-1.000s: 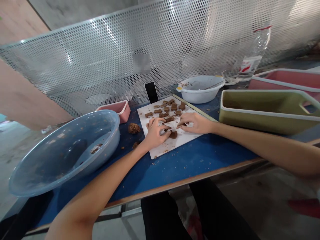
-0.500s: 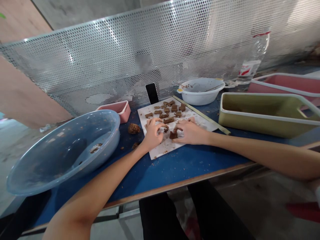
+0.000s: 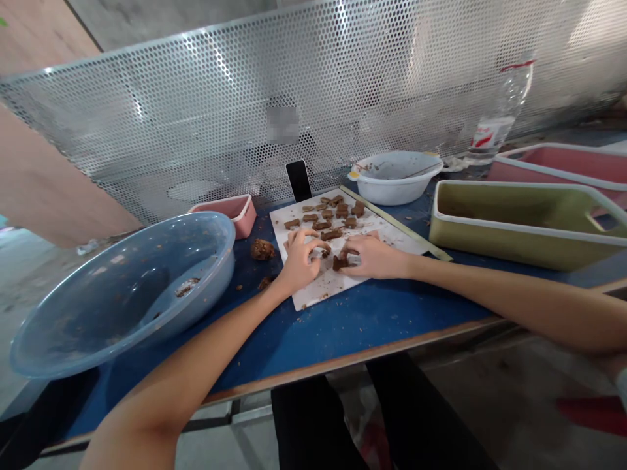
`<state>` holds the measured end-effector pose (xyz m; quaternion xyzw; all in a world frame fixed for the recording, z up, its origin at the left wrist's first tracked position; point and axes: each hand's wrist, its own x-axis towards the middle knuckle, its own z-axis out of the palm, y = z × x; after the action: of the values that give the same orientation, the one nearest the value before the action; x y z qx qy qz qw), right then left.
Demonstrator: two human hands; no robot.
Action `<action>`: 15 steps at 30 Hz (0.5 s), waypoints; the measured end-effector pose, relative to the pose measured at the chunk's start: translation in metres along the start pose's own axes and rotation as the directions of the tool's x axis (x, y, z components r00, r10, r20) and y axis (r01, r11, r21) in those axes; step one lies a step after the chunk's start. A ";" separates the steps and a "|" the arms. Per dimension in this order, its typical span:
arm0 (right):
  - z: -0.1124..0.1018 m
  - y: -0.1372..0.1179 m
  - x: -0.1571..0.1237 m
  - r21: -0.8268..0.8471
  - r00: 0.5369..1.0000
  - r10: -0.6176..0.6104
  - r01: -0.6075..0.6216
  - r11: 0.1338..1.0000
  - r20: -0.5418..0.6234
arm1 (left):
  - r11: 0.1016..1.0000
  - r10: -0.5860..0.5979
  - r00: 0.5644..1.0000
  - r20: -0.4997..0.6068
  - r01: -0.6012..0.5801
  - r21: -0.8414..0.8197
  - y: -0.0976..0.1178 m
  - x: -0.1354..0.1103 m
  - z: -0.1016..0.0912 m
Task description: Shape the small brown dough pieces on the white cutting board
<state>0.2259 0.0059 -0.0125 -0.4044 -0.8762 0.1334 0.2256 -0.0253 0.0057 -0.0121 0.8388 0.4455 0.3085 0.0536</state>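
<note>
A white board (image 3: 323, 297) lies on the blue table, strewn with crumbs. Several small brown clay-like pieces (image 3: 341, 210) are laid out across its far half. My right hand (image 3: 377, 258) rests at the board's right side, its thumb and fingers bent around a small dark brown clay-like piece (image 3: 339, 262). To the left, my left hand (image 3: 300, 261) arches over the board with thumb and fingers apart. Between its fingertips and my right hand lie small brown crumbs (image 3: 324, 254). A longer brown piece (image 3: 332, 234) sits just beyond both hands.
A large blue basin (image 3: 122, 287) stands left, beside a brown lump (image 3: 262, 249) and a pink box (image 3: 240, 215). A pale strip (image 3: 396, 225) runs along the board's right edge. Farther right are a white basin (image 3: 399, 189), a green bin (image 3: 519, 241) and a bottle (image 3: 492, 130). A phone (image 3: 298, 180) leans behind.
Both hands stay almost in place. The fingers of my right hand have shifted slightly around the dark brown piece. The view has moved a little.
</note>
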 end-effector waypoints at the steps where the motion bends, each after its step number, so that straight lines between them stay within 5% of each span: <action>1: -0.002 0.001 0.001 0.014 1.000 -0.022 0.022 1.000 0.018 | 1.000 0.001 1.000 0.002 -0.001 0.001 0.000 0.000 0.000; 11: -0.024 0.024 0.013 0.119 0.951 -0.218 0.196 0.973 0.219 | 1.000 -0.001 1.000 0.016 0.001 -0.011 0.002 0.000 -0.001; 15: -0.023 0.018 0.008 0.067 0.990 -0.098 0.092 0.994 0.099 | 1.000 0.007 1.000 0.019 -0.007 -0.001 0.001 0.001 -0.001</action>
<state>0.2448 0.0248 0.0017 -0.3476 -0.9003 0.1701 0.1991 -0.0249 0.0052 -0.0105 0.8432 0.4419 0.3008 0.0571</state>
